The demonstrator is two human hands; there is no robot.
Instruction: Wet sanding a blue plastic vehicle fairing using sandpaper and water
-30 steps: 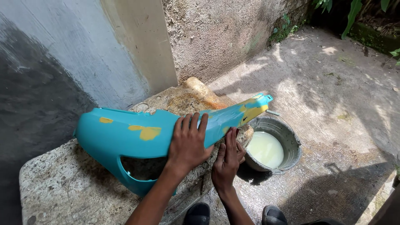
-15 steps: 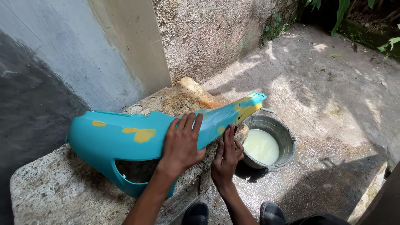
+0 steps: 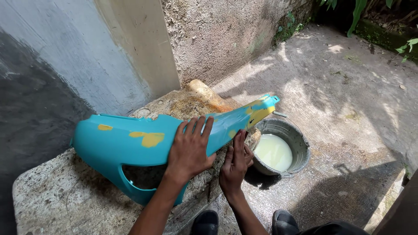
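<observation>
Teal panel (image 3: 130, 143): long curved plastic body cover, glossy turquoise, with yellow patches, 2 on the wide end and more toward the narrow tip. Cutout in its lower edge. It lies lengthwise on a rough stone slab (image 3: 52, 200), wide end left, tip overhanging toward a metal bucket (image 3: 300, 143).

Left hand (image 3: 189, 150): palm flat on top of panel mid-section, fingers spread, pressing, not clamped around anything. Right hand (image 3: 235, 163): flat against the panel's lower edge just beside the left, fingers straight and together; cannot tell if something thin sits under it.

Bucket sits on the ground just beside the slab, holding cloudy pale liquid. Slab is mottled grey-brown, pitted. Behind: grey-painted wall, rough plaster corner. Concrete floor is wet near the bucket, sun-dappled further out; green leaves top right. 2 dark shoes at bottom edge.
</observation>
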